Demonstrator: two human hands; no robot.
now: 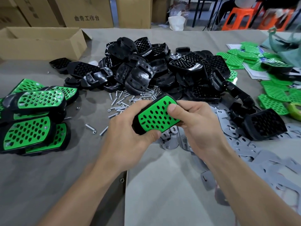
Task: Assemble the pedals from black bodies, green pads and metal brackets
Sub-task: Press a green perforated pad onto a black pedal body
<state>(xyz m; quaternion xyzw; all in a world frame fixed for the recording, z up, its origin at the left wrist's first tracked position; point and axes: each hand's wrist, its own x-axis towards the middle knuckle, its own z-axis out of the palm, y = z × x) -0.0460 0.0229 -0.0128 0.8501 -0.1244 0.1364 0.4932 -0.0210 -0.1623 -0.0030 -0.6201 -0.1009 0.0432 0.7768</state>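
A pedal (pixel 156 117), black body with a perforated green pad on top, is held over the table's middle by both hands. My left hand (pixel 130 137) grips its near-left end, thumb on the pad's lower edge. My right hand (pixel 193 121) grips the right end, thumb pressed on the green pad. A metal bracket tab (pixel 173 130) shows just below the pedal. A big heap of black bodies (pixel 154 67) lies behind. Loose green pads (pixel 275 93) lie at the right. Grey metal brackets (pixel 260 157) spread under and right of my right arm.
Finished pedals (pixel 34 121) are stacked at the left. Loose screws and nuts (pixel 120 101) scatter in front of the black heap. An open cardboard box (pixel 40 41) stands at the back left, more boxes behind. Orange stools (pixel 239 17) stand beyond the table.
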